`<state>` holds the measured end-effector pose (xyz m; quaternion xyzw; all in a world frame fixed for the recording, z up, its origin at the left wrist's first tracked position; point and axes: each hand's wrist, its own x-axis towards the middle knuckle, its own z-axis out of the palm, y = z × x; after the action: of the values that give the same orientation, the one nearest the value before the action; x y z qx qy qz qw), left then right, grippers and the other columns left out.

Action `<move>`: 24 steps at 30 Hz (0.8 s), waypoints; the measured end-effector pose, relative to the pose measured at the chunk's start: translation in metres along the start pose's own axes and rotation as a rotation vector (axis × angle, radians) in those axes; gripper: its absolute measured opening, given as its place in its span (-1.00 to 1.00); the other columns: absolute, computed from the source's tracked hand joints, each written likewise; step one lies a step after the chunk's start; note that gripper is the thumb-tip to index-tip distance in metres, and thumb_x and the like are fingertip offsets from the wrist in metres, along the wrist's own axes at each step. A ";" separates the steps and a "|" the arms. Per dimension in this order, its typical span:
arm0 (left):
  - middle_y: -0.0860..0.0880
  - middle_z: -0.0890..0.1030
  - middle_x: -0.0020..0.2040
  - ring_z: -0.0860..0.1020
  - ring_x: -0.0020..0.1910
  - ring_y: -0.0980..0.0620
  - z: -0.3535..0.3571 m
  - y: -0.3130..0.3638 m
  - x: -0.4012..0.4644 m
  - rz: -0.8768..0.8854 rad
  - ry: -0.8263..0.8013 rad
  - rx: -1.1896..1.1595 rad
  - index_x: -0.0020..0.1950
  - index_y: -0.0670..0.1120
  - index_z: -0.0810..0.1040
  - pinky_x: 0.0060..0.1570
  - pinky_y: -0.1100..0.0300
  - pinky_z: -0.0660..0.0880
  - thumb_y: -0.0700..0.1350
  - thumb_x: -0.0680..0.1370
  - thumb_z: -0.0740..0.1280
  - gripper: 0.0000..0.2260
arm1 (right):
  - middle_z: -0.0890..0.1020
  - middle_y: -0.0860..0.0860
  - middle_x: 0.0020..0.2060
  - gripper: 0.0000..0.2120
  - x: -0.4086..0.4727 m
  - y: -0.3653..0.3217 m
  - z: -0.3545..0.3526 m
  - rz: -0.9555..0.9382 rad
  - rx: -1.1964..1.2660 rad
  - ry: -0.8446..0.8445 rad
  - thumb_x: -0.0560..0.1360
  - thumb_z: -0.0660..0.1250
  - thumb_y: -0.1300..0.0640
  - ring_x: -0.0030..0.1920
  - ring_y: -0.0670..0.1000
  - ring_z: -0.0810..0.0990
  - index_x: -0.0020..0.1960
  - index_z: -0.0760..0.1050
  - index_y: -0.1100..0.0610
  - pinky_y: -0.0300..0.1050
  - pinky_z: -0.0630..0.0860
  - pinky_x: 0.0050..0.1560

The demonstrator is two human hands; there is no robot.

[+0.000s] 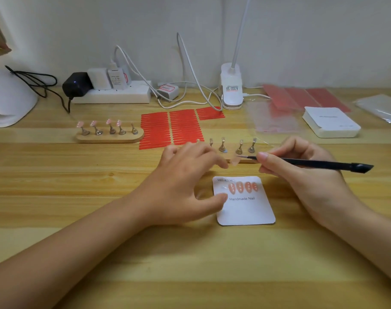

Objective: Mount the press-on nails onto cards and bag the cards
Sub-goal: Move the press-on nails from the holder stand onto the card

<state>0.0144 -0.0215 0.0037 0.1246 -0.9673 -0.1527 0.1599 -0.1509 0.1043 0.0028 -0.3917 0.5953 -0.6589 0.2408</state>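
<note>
A pale wooden tabletop (56,186) runs up to a white wall, with a power strip (114,94) and a clip lamp (231,90) at the back.

The task's thing right now is one small press-on nail (235,161). It sits at the sharp tip of a thin black tool (312,162), just in front of the near wooden stand (245,161) with its little metal posts. It looks see-through and pale pink. It is likely very light, hard and smooth, so it could slip or flip away easily. It is best held gently by its edges, or pressed flat on its top once it is on the card.

The white card (245,210) lies flat below it, between the two hands. It says "Handmade Nail". Four orange-pink nails (243,187) sit in a row on it, with a free spot to their left. The card looks thin and bendy, so it is best picked up by an edge.

The right hand (301,170) has its grip curled round the black tool, pinching it near the tip. The left hand (185,181) holds nothing; its fingers are loose and spread, with the thumb at the card's left edge.

Farther back, another stand (109,136) holds more pink nails. Red sticker strips (170,128), clear bags (272,117) and a stack of cards (331,122) wait nearby.
</note>
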 end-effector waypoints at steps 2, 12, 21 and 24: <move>0.20 0.38 0.09 0.28 0.16 0.24 0.005 -0.002 -0.004 -0.045 -0.009 0.019 0.22 0.13 0.43 0.15 0.25 0.06 0.31 0.35 0.09 -0.48 | 0.64 -0.04 -0.43 -0.90 -0.003 0.001 0.002 -0.015 -0.027 0.001 0.20 0.44 0.07 -0.39 -0.14 0.62 -0.44 0.53 0.00 -0.39 0.50 -0.30; 0.22 0.41 0.02 0.29 0.08 0.28 0.011 -0.006 -0.008 -0.088 0.009 -0.031 0.15 0.30 0.50 0.09 0.26 0.06 0.38 0.33 0.15 -0.55 | 0.67 -0.08 -0.29 -0.85 -0.015 0.005 0.005 -0.241 -0.220 -0.172 0.30 0.42 0.13 -0.31 -0.17 0.63 -0.37 0.46 0.05 -0.40 0.49 -0.27; 0.22 0.41 0.03 0.30 0.09 0.26 0.010 -0.004 -0.009 -0.103 0.005 -0.033 0.17 0.22 0.54 0.09 0.25 0.07 0.38 0.33 0.11 -0.48 | 0.65 -0.10 -0.24 -0.74 -0.016 0.008 0.007 -0.414 -0.418 -0.187 0.34 0.41 0.22 -0.21 -0.13 0.65 -0.34 0.43 -0.10 -0.32 0.53 -0.17; 0.23 0.40 0.03 0.30 0.10 0.27 0.010 -0.004 -0.009 -0.106 0.002 -0.030 0.17 0.22 0.54 0.08 0.26 0.06 0.39 0.33 0.11 -0.47 | 0.64 -0.07 -0.25 -0.74 -0.016 0.008 0.007 -0.463 -0.447 -0.190 0.34 0.41 0.24 -0.22 -0.11 0.65 -0.30 0.43 -0.09 -0.27 0.55 -0.17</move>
<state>0.0200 -0.0200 -0.0089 0.1734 -0.9567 -0.1755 0.1545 -0.1372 0.1115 -0.0093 -0.6194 0.5953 -0.5097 0.0470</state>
